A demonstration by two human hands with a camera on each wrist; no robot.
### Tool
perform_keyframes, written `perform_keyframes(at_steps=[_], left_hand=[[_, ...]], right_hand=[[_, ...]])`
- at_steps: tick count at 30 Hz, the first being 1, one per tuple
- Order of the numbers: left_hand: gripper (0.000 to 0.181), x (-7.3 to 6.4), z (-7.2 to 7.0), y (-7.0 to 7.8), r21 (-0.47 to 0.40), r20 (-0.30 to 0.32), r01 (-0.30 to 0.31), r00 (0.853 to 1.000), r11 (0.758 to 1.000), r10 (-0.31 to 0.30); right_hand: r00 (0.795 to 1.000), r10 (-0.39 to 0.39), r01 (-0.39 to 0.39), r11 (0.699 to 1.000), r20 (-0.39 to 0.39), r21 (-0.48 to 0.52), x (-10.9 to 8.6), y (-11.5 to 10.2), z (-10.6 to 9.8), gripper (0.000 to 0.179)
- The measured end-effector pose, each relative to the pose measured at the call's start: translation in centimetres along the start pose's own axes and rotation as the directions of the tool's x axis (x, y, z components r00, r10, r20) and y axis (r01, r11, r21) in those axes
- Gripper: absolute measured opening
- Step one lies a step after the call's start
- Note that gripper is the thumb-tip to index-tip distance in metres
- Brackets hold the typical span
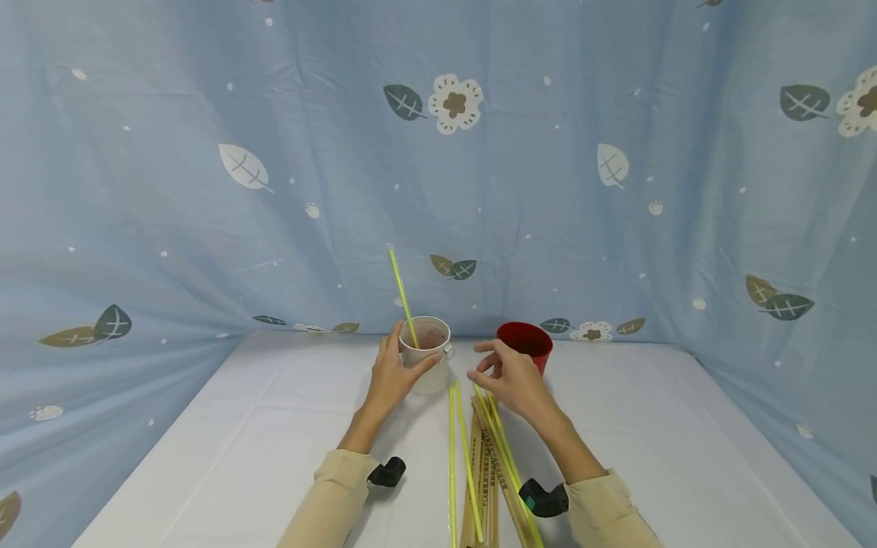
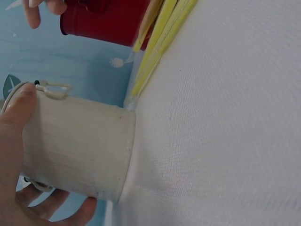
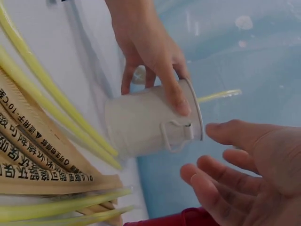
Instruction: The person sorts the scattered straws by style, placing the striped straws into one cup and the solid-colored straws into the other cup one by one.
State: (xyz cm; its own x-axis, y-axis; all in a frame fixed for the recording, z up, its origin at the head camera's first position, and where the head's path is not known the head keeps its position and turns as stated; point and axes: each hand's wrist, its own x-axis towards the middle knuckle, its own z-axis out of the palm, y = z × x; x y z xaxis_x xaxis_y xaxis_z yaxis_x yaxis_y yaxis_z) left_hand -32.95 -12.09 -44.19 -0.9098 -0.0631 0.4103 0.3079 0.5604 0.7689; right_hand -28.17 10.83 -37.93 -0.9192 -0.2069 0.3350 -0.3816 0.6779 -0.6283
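Note:
My left hand (image 1: 392, 378) grips a small white metal bucket (image 1: 432, 380), thumb near the rim and fingers round the far side. The bucket stands upright on the table, with little loop handles (image 2: 56, 89) on its sides. One yellow straw (image 1: 400, 289) in a clear wrapper leans inside it and sticks up well above the rim. To its right, my right hand (image 1: 515, 378) hovers with loosely bent fingers and nothing between them. Behind that hand is a red bucket (image 1: 546, 356), partly hidden by it.
Yellow straws (image 1: 452, 457) in clear wrappers lie lengthwise on the white table (image 1: 274, 457) between my forearms. Among them are several brown paper-wrapped straws (image 3: 33, 141) with printed lettering. A blue patterned curtain (image 1: 342, 190) hangs behind the table and along its sides.

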Motion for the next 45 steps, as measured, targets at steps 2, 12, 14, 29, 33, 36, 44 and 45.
perform_keyframes(at_steps=[2,12,14,29,33,36,44,45], left_hand=[[0.101,0.0,-0.1,-0.1,0.001,0.002,0.005,1.000,1.000,-0.005],[0.099,0.1,-0.1,-0.4,0.007,0.001,0.004,1.000,1.000,-0.004],[0.099,0.1,-0.1,-0.4,0.005,-0.001,-0.001,1.000,1.000,0.001],[0.099,0.2,-0.2,-0.3,0.003,0.002,-0.007,1.000,1.000,0.007],[0.099,0.1,-0.1,-0.2,-0.007,0.007,-0.006,1.000,1.000,0.006],[0.099,0.1,0.1,-0.1,-0.006,0.011,-0.011,1.000,1.000,0.011],[0.099,0.3,0.0,0.0,0.010,-0.006,-0.005,1.000,1.000,0.005],[0.099,0.3,0.0,0.0,0.011,-0.006,-0.007,1.000,1.000,0.007]], right_hand=[[0.999,0.022,-0.022,1.000,0.023,0.000,-0.2,0.2,0.0,0.045],[0.988,0.118,-0.113,0.992,0.101,-0.048,-0.5,1.1,0.1,0.037],[0.985,0.132,-0.126,0.990,0.115,-0.063,-0.6,1.2,0.1,0.035],[0.918,0.281,-0.256,0.959,0.281,-0.123,-0.9,1.7,0.2,0.038],[0.899,0.309,-0.275,0.950,0.310,-0.151,-1.0,2.0,0.2,0.041],[0.885,0.335,-0.296,0.941,0.322,-0.166,-1.2,2.2,0.0,0.043],[0.857,0.377,-0.328,0.925,0.352,-0.192,-1.3,2.5,0.1,0.044],[0.850,0.386,-0.336,0.921,0.358,-0.197,-1.3,2.6,0.2,0.045]])
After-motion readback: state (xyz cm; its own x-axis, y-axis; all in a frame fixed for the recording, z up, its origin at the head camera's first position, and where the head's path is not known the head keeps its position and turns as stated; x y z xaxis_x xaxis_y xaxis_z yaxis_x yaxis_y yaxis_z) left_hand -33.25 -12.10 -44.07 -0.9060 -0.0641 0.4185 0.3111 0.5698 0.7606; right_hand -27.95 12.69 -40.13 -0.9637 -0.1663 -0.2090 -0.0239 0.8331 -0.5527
